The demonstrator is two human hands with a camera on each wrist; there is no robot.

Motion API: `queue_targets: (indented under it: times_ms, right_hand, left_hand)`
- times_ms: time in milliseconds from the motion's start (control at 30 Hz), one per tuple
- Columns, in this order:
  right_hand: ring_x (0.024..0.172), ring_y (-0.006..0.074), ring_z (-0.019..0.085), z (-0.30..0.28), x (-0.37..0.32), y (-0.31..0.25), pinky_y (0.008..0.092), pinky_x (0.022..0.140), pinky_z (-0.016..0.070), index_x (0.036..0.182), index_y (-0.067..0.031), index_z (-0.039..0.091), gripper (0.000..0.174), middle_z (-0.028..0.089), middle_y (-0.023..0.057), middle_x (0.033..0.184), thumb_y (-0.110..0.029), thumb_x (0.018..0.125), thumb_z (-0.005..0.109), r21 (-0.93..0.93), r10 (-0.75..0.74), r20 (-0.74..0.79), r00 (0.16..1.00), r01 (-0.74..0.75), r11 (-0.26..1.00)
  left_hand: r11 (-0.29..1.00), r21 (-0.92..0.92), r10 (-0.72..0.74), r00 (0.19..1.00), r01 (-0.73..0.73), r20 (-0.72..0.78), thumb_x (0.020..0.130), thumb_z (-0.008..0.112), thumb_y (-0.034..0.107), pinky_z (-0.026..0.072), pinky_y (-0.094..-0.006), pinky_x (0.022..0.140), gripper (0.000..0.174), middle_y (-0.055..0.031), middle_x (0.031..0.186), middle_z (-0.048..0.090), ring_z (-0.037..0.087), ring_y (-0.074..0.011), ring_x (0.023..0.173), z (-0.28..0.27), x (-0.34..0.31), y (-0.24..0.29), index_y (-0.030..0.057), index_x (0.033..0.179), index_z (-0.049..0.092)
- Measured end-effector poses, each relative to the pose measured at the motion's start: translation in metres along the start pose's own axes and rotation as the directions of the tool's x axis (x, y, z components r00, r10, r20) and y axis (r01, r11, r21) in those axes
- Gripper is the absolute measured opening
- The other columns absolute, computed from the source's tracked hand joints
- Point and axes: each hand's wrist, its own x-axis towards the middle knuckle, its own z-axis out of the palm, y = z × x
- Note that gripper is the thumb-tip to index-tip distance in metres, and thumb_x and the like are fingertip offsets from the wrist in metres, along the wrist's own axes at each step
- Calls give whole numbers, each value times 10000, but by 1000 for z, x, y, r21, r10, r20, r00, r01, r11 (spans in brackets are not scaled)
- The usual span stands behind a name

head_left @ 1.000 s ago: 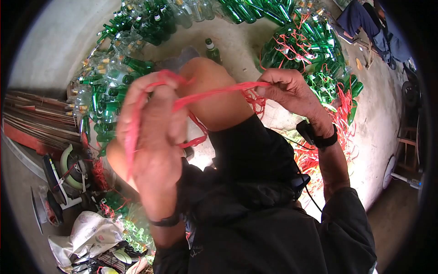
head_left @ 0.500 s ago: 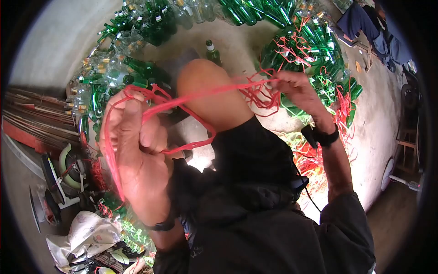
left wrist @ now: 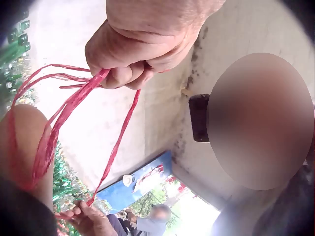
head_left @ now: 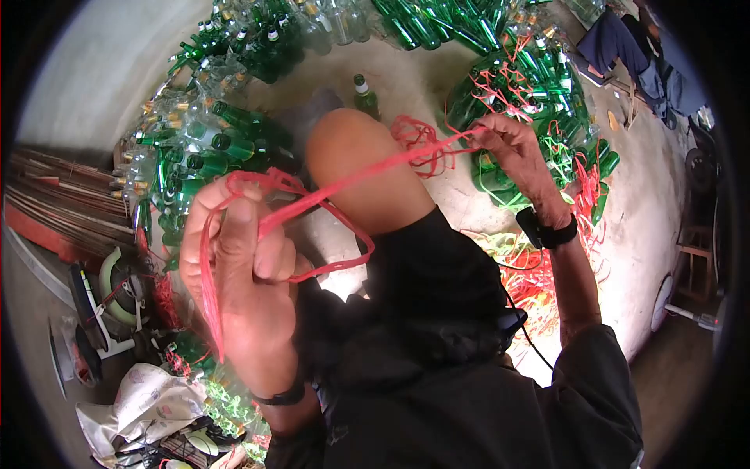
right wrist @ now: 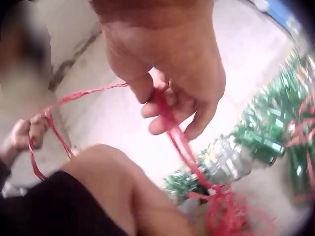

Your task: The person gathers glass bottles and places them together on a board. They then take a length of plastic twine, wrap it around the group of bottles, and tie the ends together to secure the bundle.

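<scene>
My left hand point(head_left: 248, 289) grips red plastic string point(head_left: 367, 173), its thumb pressed against curled fingers. Part of the string loops over the back of that hand, and another loop hangs beside the knee. From there a strand runs taut across the bare knee point(head_left: 351, 148) to my right hand point(head_left: 516, 160). In the right wrist view, the thumb and forefinger of that hand point(right wrist: 170, 59) pinch the string, while the other fingers stay loosely bent. Below these fingers dangles a tangled bunch of the same string point(right wrist: 229, 211).
Piles of green bottles point(head_left: 258, 47) and clear bottles curve around the floor ahead. One green bottle point(head_left: 365, 98) stands alone beyond the knee. Loose red string point(head_left: 539, 285) lies heaped at the right. Wooden strips point(head_left: 66, 199) are stacked at the left, and a person point(left wrist: 151, 223) sits in the background.
My left hand has shifted slightly left and down, and my right hand slightly right, with the string stretched between them. The dangling tangle has swung about near the knee.
</scene>
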Motion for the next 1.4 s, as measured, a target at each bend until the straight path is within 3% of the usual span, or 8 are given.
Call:
queue_targets:
  times_ms: [300, 433, 500, 700, 767, 867, 900, 1400]
  right_hand:
    - [754, 72, 576, 1, 2, 14, 236, 732, 465, 968, -8, 653, 140, 638, -4, 807, -117, 992, 569, 17, -17, -106, 994, 19, 1000]
    - [731, 52, 549, -14, -4, 33, 227, 694, 457, 932, -14, 652, 142, 624, -22, 790, -130, 982, 589, -1, 30, -52, 998, -30, 1000]
    - [727, 40, 530, -23, -9, 31, 222, 685, 445, 918, -16, 655, 148, 601, -45, 777, -138, 978, 597, -19, 44, -12, 999, -44, 999]
    - [702, 68, 529, 10, -28, -22, 239, 653, 425, 946, -23, 654, 178, 589, -25, 758, -192, 978, 607, -160, 217, 38, 975, -208, 965]
    - [576, 124, 488, 38, -35, -43, 294, 534, 404, 856, -26, 624, 173, 518, 26, 670, -164, 959, 619, -247, -34, 121, 992, 63, 967]
    - [625, 310, 567, 69, -43, -82, 364, 573, 459, 869, 1, 600, 136, 556, 143, 697, -121, 915, 639, -374, -132, 281, 951, 235, 897]
    - [665, 369, 593, 77, -43, -91, 393, 589, 475, 880, 8, 595, 131, 577, 172, 716, -111, 900, 646, -369, -187, 342, 921, 315, 875]
    - [785, 310, 650, 81, -36, -68, 378, 681, 515, 981, -22, 637, 144, 646, 128, 867, -37, 843, 673, -266, -201, 289, 936, 280, 922]
  left_hand:
    - [986, -150, 85, 990, -68, 112, 1019, 486, 120, 175, -224, 408, 196, 53, 593, 341, 235, -31, 455, -17, -4, 12, -35, 1114, 561]
    - [994, -93, -8, 822, -54, -569, 1048, 412, 138, 192, -234, 428, 249, 45, 601, 292, 203, -48, 469, -13, 2, 30, -38, 1189, 517]
    - [920, -387, 91, 994, -59, 64, 1048, 411, 137, 194, -239, 443, 247, 41, 633, 306, 204, -52, 493, -65, 9, 33, -39, 1191, 510]
    - [935, -332, 157, 985, -125, 71, 1025, 456, 127, 230, -227, 456, 205, 24, 747, 418, 257, -44, 522, -59, 9, 12, -23, 1146, 528]
    - [874, 383, 360, 928, -299, -96, 1007, 499, 122, 272, -187, 461, 174, -15, 798, 547, 332, -18, 532, -16, 2, -7, -1, 1122, 544]
    - [967, 134, 195, 966, -218, 169, 980, 558, 80, 424, -192, 555, 133, -61, 911, 624, 548, -86, 622, 3, -8, -42, 21, 1100, 560]
    - [875, 386, 215, 950, -291, 228, 1004, 512, 117, 316, -171, 410, 110, -186, 954, 707, 438, -32, 480, 6, -8, -56, 62, 1095, 540]
    - [803, 555, 32, 945, -218, 325, 1004, 510, 59, 433, -211, 578, 72, -6, 799, 567, 503, -44, 661, -2, -9, -72, 29, 1053, 553]
